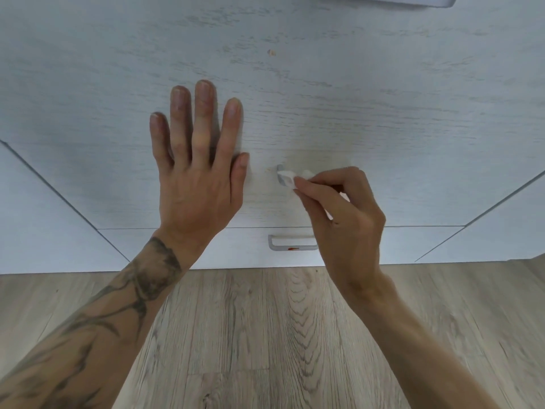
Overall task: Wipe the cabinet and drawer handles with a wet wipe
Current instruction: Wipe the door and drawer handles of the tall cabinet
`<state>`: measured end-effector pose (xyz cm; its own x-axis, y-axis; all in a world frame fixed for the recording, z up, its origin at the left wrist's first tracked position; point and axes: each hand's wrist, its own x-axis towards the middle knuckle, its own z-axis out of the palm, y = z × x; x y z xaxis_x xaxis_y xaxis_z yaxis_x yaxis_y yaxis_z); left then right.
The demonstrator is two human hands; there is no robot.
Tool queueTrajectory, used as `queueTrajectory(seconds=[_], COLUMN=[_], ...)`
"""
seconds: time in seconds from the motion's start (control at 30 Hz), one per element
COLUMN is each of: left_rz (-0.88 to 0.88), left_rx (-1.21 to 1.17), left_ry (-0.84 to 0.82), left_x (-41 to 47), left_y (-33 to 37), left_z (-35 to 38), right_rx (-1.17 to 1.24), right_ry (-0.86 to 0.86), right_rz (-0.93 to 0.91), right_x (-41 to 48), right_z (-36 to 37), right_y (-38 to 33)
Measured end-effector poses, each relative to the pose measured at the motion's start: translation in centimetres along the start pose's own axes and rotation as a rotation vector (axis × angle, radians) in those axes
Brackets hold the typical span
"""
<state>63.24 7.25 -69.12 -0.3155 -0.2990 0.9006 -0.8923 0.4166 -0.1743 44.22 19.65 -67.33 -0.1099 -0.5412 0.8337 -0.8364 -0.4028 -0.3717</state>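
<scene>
The right hand [345,214] is pinching a small bunched wet wipe [287,178] between thumb and fingers [309,187], pressing it onto the left end of the upper drawer handle [279,168]. The left hand [200,178] is lying flat on the drawer front [383,113], its digits straight and slightly spread. The wipe is judged soft, light, limp and likely slippery, so gripping close to its working edge is advisable. The handle is looking rigid. The lower handle [292,245] is showing a small red mark [292,248]
</scene>
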Motion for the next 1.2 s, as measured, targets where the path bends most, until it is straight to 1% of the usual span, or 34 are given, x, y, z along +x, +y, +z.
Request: queueTrajectory(seconds=[0.03, 0.1, 0.13, 0.17, 0.23, 0.43, 0.57, 0.77, 0.9, 1.07, 1.2], left_rz=[-0.001, -0.005, -0.007, -0.008, -0.004, 0.001, -0.001, -0.009, -0.02, -0.04, -0.064], left_rx=[0.002, 0.009, 0.012, 0.015, 0.013, 0.019, 0.023, 0.004, -0.041, -0.107, -0.088], left_ry=[0.001, 0.004, 0.003, 0.002, -0.003, -0.02, -0.022, -0.025, -0.062, -0.223, -0.31], left_x=[0.0, 0.1, 0.1, 0.1, 0.0, 0.0, 0.0, 0.2, -0.7, -6.0, -9.2], left_y=[0.0, 0.1, 0.1, 0.1, 0.0, -0.1, 0.1, 0.0, 0.0, 0.6, 1.4], left_z=[0.0, 0.1, 0.1, 0.1, 0.1, -0.3, -0.6, -1.3, -1.8, -2.5, -2.0], right_rx=[0.002, 0.043, 0.038, -0.009, -0.101, -0.06, -0.023, -0.093, -0.075, -0.069, -0.071], right_ry=[-0.016, -0.084, -0.119, -0.134, -0.127, -0.057, 0.017, 0.092, 0.018, -0.127, -0.242], right_rz=[0.001, 0.064, 0.074, 0.047, -0.036, -0.03, 0.102, 0.278, 0.289, 0.336, 0.375], right_x=[0.1, 0.5, 0.8, 1.2, 1.7, 0.2, -0.6, -1.8, -4.0, -8.1, -10.6], right_z=[0.3, 1.0, 1.4, 1.8, 2.3, 0.3, -1.9, -3.8, -4.7, -4.1, -2.6], right_y=[-0.3, -1.2, -1.7, -2.2, -2.6, -0.8, 1.5, 2.4, 2.2, 2.6, 3.8])
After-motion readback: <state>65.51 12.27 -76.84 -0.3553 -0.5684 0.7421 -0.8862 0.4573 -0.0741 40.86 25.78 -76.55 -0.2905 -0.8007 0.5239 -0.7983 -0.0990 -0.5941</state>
